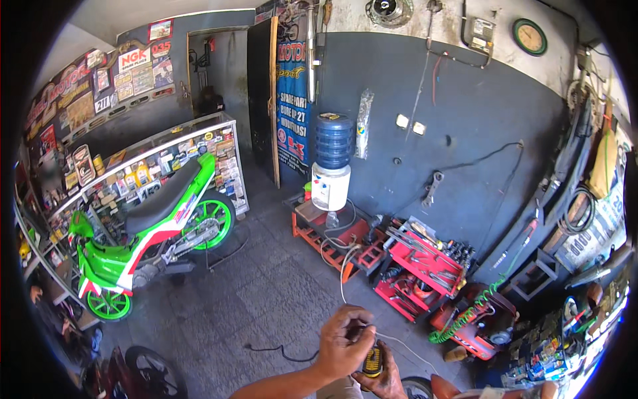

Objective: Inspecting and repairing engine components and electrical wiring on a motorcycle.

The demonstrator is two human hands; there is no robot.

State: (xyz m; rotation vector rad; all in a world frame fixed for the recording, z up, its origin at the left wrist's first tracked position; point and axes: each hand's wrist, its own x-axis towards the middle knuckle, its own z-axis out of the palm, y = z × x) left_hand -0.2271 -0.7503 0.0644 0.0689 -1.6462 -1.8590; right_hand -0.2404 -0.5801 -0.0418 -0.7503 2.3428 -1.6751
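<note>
I have a small yellow-and-black tool (373,360) low in front of me, right hand (379,379) gripping it underneath, left hand (342,342) closed over its white cord (345,266). I judge I'm handling the cord; next needs steady fingers.

Moto repair wkshp | green motorbike (149,233) | red tool trays (425,263) | compressor (475,322)
</note>
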